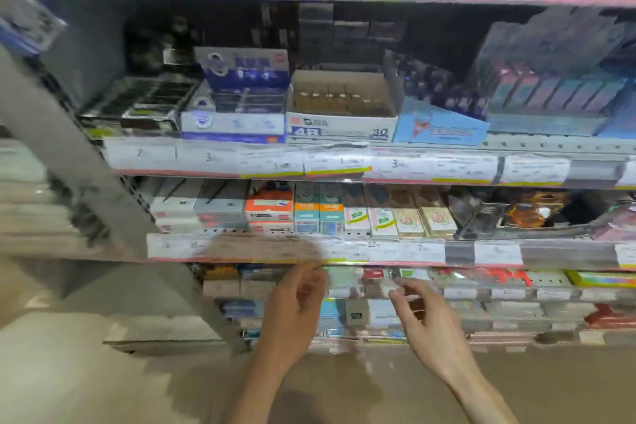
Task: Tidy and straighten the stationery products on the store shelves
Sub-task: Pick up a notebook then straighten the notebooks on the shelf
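Observation:
Store shelves hold rows of small stationery boxes, and the view is blurred. My left hand (296,310) and my right hand (421,313) hang in front of the third shelf down (457,293), fingers loosely curled and apart, nothing visibly in either. Between them sit small blue and grey packs (356,313). Above the hands, the middle shelf carries orange, teal and cream boxes (330,213). The upper shelf has a white open carton marked 48 and 30 (340,124) and a blue-and-white display box (237,103).
A grey shelf upright (103,182) slants down the left side. Price-label strips (344,162) run along each shelf edge. A light blue display box (440,127) and dark pen packs (550,93) stand at upper right. Tan floor (103,389) lies below.

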`<action>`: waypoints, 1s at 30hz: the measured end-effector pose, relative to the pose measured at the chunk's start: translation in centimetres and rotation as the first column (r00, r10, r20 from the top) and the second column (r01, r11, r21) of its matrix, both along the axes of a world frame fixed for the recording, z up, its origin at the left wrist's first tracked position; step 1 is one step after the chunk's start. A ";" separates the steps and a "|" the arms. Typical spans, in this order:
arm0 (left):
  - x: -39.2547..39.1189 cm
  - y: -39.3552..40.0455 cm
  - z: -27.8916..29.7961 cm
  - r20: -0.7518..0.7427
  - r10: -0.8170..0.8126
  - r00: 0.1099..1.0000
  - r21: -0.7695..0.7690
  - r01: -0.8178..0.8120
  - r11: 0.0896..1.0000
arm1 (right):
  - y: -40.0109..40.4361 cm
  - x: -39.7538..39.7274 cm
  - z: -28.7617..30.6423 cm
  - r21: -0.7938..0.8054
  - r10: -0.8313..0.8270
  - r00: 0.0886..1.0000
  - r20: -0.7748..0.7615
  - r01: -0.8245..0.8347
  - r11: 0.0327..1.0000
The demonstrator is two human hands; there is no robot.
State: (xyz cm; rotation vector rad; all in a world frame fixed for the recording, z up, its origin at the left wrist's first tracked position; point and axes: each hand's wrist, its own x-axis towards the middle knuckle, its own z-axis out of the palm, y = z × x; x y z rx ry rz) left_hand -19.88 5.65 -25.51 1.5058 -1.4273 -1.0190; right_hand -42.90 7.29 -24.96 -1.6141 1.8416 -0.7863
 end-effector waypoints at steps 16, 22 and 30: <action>3.6 -0.2 -1.1 0.081 0.175 0.981 0.098 -0.183 0.978 | -4.0 3.0 -3.9 0.016 0.123 0.973 0.196 -0.128 0.992; 4.9 -2.0 -5.6 0.149 0.228 0.962 0.205 -0.256 0.945 | -4.8 2.5 -7.9 0.161 -0.009 0.979 0.202 -0.025 0.987; 4.4 -6.5 -9.7 -0.015 0.203 0.979 0.324 -0.187 0.927 | -8.2 5.6 -11.1 0.351 -0.287 0.868 0.405 0.142 0.925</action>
